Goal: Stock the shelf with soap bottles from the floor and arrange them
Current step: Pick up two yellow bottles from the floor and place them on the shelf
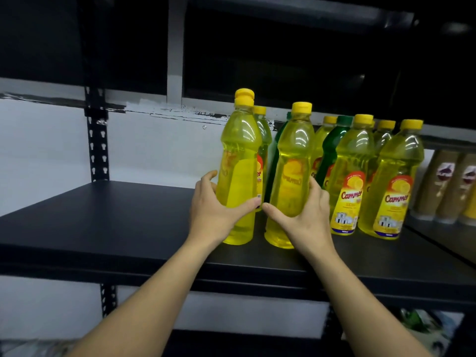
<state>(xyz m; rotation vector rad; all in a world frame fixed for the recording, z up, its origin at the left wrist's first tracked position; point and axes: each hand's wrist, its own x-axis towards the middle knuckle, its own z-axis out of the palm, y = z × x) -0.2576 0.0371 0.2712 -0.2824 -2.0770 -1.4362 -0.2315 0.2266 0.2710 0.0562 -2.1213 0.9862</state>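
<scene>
Left hand (216, 206) and right hand (305, 217) each grip a yellow bottle, left bottle (238, 173) and right bottle (292, 173), upright on shelf (103, 220) near its front edge; risk: sliding right bumps row (373, 181) beside right hand, toppling it.

Head-worn view, close, forward and slightly down onto shelf (103, 222)
</scene>
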